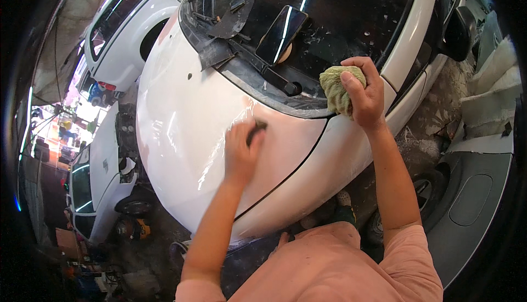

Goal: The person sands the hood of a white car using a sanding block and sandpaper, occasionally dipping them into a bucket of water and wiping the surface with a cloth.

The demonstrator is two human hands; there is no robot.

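Observation:
My left hand [240, 149], slightly blurred, grips a small dark pad [255, 130] against the white hood [175, 132], where a wet, glossy, faintly pinkish patch shows near the windshield. My right hand [365, 96] holds a crumpled olive-green cloth [340, 85] at the hood's upper right corner, by the base of the windshield [340, 11]. Above my hands, a dark phone [281, 34] rests on a round tan object on the glass, beside dark scraper-like sheets [230, 16] and the wiper area.
Two more white cars [123, 27] [101, 175] stand at the left. A side mirror [461, 33] juts out at upper right. A grey car panel [475, 203] and wheel lie right of me. Tools and boxes [68, 244] clutter the lower left floor.

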